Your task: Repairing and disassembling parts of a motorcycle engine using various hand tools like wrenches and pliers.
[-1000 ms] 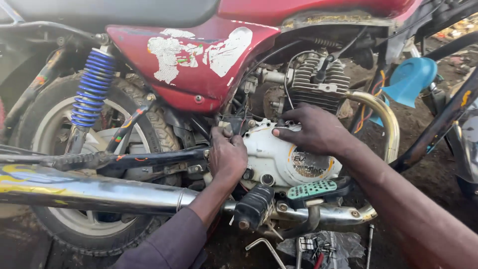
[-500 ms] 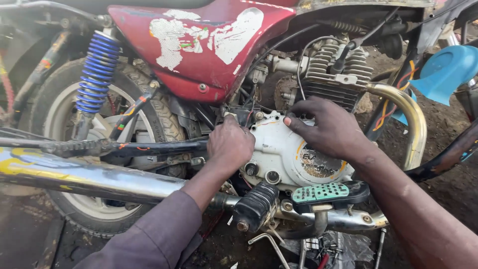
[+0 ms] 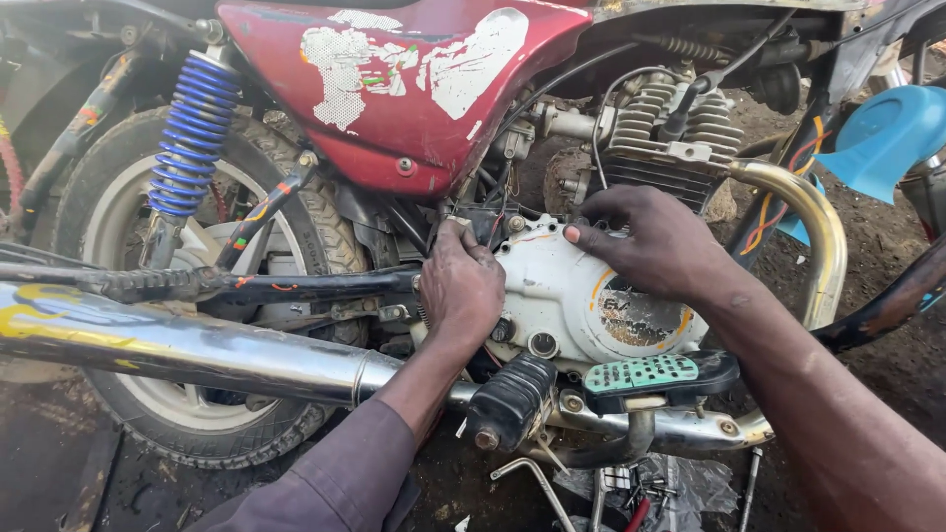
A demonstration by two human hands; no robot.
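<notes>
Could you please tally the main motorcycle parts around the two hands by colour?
Red: 1, the side panel
Blue: 1, the shock spring
White: 1, the engine cover, touched by the left hand and the right hand
Green: 1, the pedal pad
Chrome: 1, the exhaust pipe
Black: 1, the footpeg
Total: 6
</notes>
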